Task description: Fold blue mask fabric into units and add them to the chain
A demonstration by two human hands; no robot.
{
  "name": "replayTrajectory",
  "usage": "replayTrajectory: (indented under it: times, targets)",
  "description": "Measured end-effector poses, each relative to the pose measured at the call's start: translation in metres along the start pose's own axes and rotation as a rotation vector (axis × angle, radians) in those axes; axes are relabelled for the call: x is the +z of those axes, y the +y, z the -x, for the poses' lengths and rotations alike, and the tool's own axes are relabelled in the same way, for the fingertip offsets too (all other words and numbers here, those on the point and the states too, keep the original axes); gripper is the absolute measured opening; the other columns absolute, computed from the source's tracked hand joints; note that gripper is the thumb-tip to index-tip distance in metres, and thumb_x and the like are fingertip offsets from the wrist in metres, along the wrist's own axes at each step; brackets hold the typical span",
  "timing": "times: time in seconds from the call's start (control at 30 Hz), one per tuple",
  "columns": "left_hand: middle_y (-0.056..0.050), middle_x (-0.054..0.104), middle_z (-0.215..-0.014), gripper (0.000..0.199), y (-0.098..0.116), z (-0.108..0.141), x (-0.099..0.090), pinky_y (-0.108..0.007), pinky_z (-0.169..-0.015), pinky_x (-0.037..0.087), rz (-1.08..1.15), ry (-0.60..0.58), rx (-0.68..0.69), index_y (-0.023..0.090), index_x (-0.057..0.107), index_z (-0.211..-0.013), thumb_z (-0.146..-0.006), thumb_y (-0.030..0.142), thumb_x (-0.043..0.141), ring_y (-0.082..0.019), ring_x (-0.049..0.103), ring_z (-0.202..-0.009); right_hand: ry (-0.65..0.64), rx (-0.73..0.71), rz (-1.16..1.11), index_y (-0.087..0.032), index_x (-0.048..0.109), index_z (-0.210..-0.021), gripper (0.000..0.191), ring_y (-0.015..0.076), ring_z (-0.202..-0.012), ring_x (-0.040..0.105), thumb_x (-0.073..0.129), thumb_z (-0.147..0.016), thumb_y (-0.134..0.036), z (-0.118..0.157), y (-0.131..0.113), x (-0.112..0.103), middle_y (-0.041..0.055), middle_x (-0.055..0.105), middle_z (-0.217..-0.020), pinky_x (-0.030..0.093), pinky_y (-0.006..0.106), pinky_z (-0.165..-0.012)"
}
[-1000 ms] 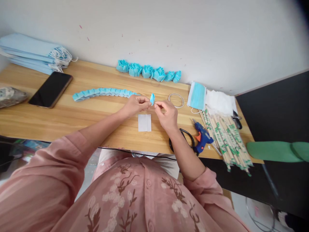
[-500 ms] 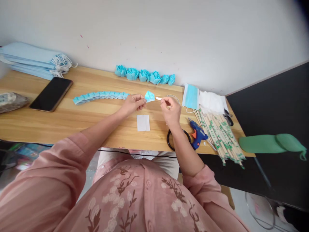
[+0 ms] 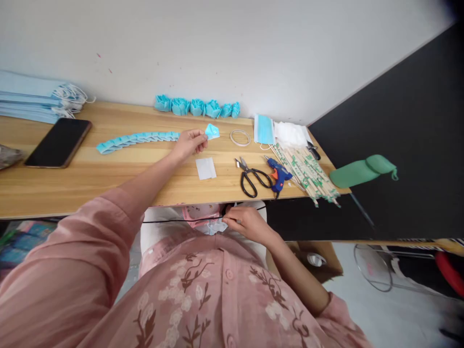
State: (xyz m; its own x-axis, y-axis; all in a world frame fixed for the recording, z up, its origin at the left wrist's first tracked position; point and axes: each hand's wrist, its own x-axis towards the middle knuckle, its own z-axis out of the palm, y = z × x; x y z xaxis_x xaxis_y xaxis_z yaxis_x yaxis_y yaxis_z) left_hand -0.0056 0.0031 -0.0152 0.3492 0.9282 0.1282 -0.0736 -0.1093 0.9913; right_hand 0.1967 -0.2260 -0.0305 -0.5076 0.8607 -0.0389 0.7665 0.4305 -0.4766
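Note:
My left hand (image 3: 192, 144) pinches a small folded blue piece (image 3: 212, 131) above the table. A row of overlapping blue folded pieces (image 3: 137, 139) runs leftward from behind that hand. Below it lies a pale square (image 3: 206, 168). My right hand (image 3: 244, 222) is below the table's front edge, over my lap, beside a pink container (image 3: 194, 213); its fingers are curled, and what they hold, if anything, is too small to name. Black-handled scissors (image 3: 251, 178) lie on the table, with a small white bit at one blade, next to a blue glue gun (image 3: 278, 176).
Several blue fabric flowers (image 3: 197, 107) line the wall. A ring (image 3: 239, 137), a blue mask (image 3: 264, 129), wrapped sticks (image 3: 308, 174) and a green bottle (image 3: 357, 173) are at the right. A phone (image 3: 59, 142) and stacked masks (image 3: 32, 96) are at the left.
My right hand has left the space beside the blue piece and moved down below the table edge. The scissors now show fully. The view has shifted; my left hand still holds the piece.

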Motion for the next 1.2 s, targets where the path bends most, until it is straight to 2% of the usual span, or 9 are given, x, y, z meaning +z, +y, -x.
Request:
replayTrajectory:
  times: [0.1, 0.23, 0.4, 0.53, 0.7, 0.97, 1.03, 1.17, 1.2]
  targets:
    - [0.0, 0.06, -0.057, 0.023, 0.0, 0.0, 0.0, -0.019, -0.044, 0.035, -0.01, -0.009, 0.013, 0.017, 0.059, -0.062, -0.076, 0.032, 0.069, -0.007, 0.049, -0.046, -0.004, 0.099, 0.092, -0.019, 0.072, -0.09, 0.019, 0.018, -0.082, 0.068, 0.055, -0.097, -0.021, 0.007, 0.005, 0.02, 0.0057, 0.074, -0.089, 0.043, 0.026, -0.068]
    - [0.001, 0.06, -0.056, 0.027, 0.003, 0.002, 0.001, -0.019, -0.046, 0.037, -0.035, -0.047, 0.023, 0.016, 0.059, -0.061, -0.073, 0.036, 0.072, -0.006, 0.049, -0.046, 0.061, 0.065, -0.099, -0.026, 0.063, -0.129, 0.038, 0.0169, -0.095, 0.071, 0.058, -0.092, -0.017, 0.007, -0.001, -0.007, 0.0042, 0.075, -0.112, 0.05, 0.027, -0.08]
    - [0.001, 0.059, -0.054, 0.028, 0.008, 0.007, 0.005, -0.019, -0.047, 0.037, -0.056, -0.116, 0.017, 0.015, 0.065, -0.063, -0.065, 0.04, 0.077, -0.006, 0.048, -0.048, 0.455, 0.123, -0.226, -0.023, 0.072, -0.114, 0.026, 0.0181, -0.093, 0.071, 0.057, -0.093, -0.028, -0.028, 0.01, -0.069, 0.0054, 0.077, -0.104, 0.054, 0.03, -0.079]
    - [0.002, 0.056, -0.051, 0.031, 0.011, 0.009, 0.007, -0.019, -0.046, 0.033, -0.089, -0.165, -0.006, 0.015, 0.065, -0.062, -0.064, 0.044, 0.077, -0.006, 0.045, -0.046, 0.621, 0.22, -0.362, -0.021, 0.075, -0.106, 0.026, 0.0161, -0.079, 0.069, 0.061, -0.088, -0.035, -0.081, 0.039, -0.09, 0.004, 0.077, -0.097, 0.055, 0.032, -0.075]
    - [0.002, 0.055, -0.051, 0.031, 0.013, 0.01, 0.006, -0.019, -0.047, 0.032, -0.138, -0.197, -0.013, 0.015, 0.066, -0.064, -0.066, 0.044, 0.075, -0.006, 0.041, -0.046, 0.587, 0.194, -0.55, -0.019, 0.076, -0.096, 0.03, 0.0143, -0.072, 0.061, 0.064, -0.081, -0.043, -0.13, 0.063, -0.095, 0.0012, 0.071, -0.08, 0.053, 0.027, -0.062]
    - [0.003, 0.053, -0.053, 0.031, 0.005, 0.009, 0.005, -0.021, -0.048, 0.029, -0.205, -0.248, 0.018, 0.015, 0.066, -0.066, -0.074, 0.044, 0.072, -0.006, 0.039, -0.047, 0.378, 0.165, -0.575, -0.018, 0.072, -0.077, 0.018, 0.0096, -0.058, 0.051, 0.072, -0.076, -0.036, -0.156, 0.06, -0.104, -0.0016, 0.064, -0.068, 0.041, 0.024, -0.054]
    - [0.002, 0.055, -0.055, 0.031, 0.01, 0.006, -0.002, -0.021, -0.05, 0.032, -0.182, -0.191, 0.022, 0.015, 0.067, -0.069, -0.075, 0.045, 0.071, -0.007, 0.043, -0.049, 0.396, 0.18, -0.661, -0.017, 0.072, -0.076, 0.019, 0.0093, -0.057, 0.051, 0.075, -0.074, -0.036, -0.161, 0.064, -0.109, -0.0017, 0.064, -0.067, 0.042, 0.024, -0.054]
    - [0.0, 0.059, -0.062, 0.024, 0.041, -0.005, -0.026, -0.022, -0.054, 0.038, -0.119, 0.159, 0.12, 0.016, 0.067, -0.077, -0.081, 0.04, 0.067, -0.008, 0.047, -0.053, 0.464, 0.218, -0.967, -0.019, 0.072, -0.079, 0.027, 0.0092, -0.059, 0.055, 0.082, -0.067, -0.041, -0.175, 0.075, -0.122, -0.0019, 0.065, -0.067, 0.044, 0.022, -0.052]
    - [0.0, 0.059, -0.062, 0.022, 0.051, -0.008, -0.031, -0.022, -0.054, 0.038, -0.167, 0.19, 0.132, 0.016, 0.067, -0.077, -0.082, 0.037, 0.066, -0.008, 0.047, -0.053, 0.456, 0.223, -1.019, -0.019, 0.072, -0.079, 0.029, 0.0088, -0.058, 0.055, 0.084, -0.066, -0.042, -0.179, 0.077, -0.123, -0.0024, 0.064, -0.066, 0.044, 0.021, -0.052]
